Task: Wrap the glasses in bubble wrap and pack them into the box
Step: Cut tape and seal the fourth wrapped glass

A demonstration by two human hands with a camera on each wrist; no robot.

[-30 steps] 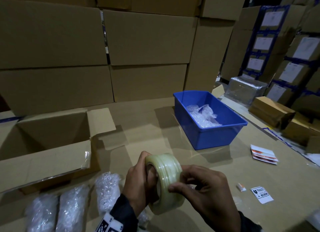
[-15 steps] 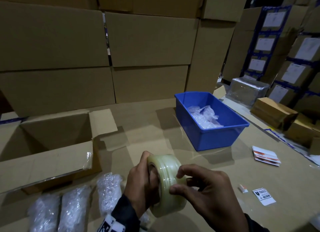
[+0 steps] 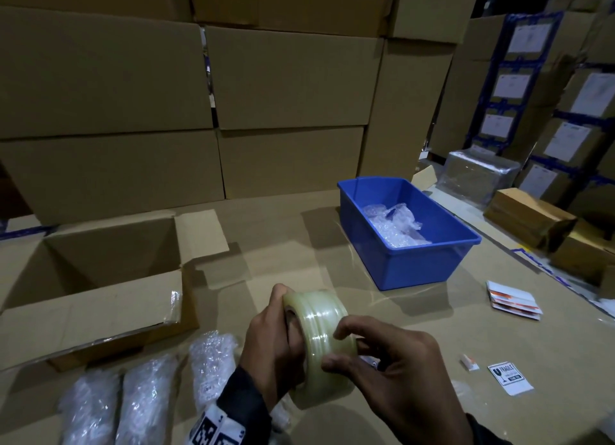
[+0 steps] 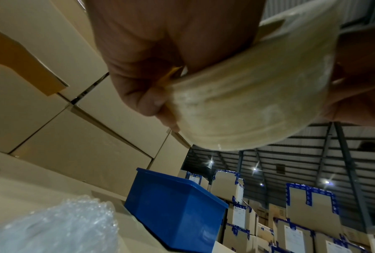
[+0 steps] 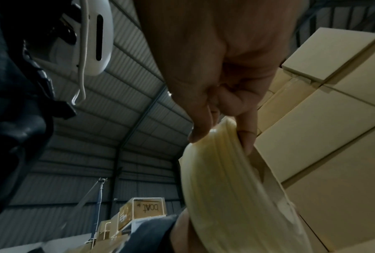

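My left hand [image 3: 276,341] grips a roll of clear packing tape [image 3: 324,341] through its core, held upright above the table. My right hand [image 3: 396,368] curls its thumb and fingertips onto the roll's outer face, picking at the tape. The left wrist view shows the roll [image 4: 253,95] close up against my palm; the right wrist view shows my fingertips on its rim [image 5: 223,171]. Three glasses wrapped in bubble wrap [image 3: 146,404] lie side by side at the lower left. An open cardboard box [image 3: 93,278] stands to the left, its inside looking bare.
A blue plastic bin [image 3: 406,231] holding bubble wrap pieces stands at the back right. Fragile stickers [image 3: 509,378] and a small stack of labels [image 3: 512,299] lie to the right. Stacked cartons wall the far side of the cardboard-covered table [image 3: 293,241].
My right thumb and fingers have shifted along the roll's outer face while the left hand keeps holding it. The roll stays in about the same place.
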